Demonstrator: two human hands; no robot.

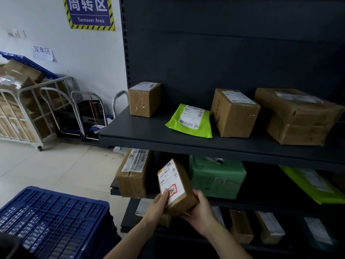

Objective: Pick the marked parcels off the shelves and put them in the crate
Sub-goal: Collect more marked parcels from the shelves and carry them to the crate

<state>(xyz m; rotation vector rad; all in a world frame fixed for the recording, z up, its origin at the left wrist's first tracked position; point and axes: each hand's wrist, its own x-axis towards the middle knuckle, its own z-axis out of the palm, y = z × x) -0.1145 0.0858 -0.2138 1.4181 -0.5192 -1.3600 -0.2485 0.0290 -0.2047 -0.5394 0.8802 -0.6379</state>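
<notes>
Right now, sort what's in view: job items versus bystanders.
Job:
- marked parcel, held by left hand and right hand
- blue crate

Bystanders:
- lime mailer
- roll cage
- Turnover Area sign

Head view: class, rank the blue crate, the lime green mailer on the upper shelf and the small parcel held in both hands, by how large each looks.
1. blue crate, though it is nearest the camera
2. lime green mailer
3. small parcel, looking close to the mailer, so that order is unsure
</notes>
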